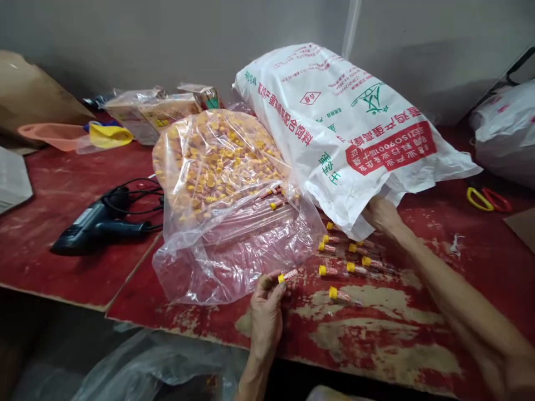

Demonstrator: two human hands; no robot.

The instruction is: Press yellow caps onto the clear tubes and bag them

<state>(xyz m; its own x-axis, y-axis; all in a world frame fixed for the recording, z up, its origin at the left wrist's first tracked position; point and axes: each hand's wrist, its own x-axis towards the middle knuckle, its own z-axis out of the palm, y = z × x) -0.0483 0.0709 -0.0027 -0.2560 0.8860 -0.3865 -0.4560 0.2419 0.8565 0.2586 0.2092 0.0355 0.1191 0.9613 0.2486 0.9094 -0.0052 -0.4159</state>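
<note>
Near the table's front edge, my left hand [267, 312] pinches a small clear tube with a yellow cap [287, 276] and reddish contents. My right hand [382, 214] reaches into the mouth of a big white woven sack [326, 111] printed in red and green; its fingers are hidden inside. Between the hands, several similar yellow-capped tubes [340, 295] lie loose on the worn red table [376, 334]. Left of the sack, a clear plastic bag [225, 161] is full of such tubes, its open end spread toward my left hand.
A dark heat gun [92, 223] with its cord lies at the left. Scissors with yellow and red handles [488, 199] rest at the right, near another white sack [507, 133]. Wrapped boxes [167, 111] stand behind. Clear plastic sheeting [167, 362] hangs below the front edge.
</note>
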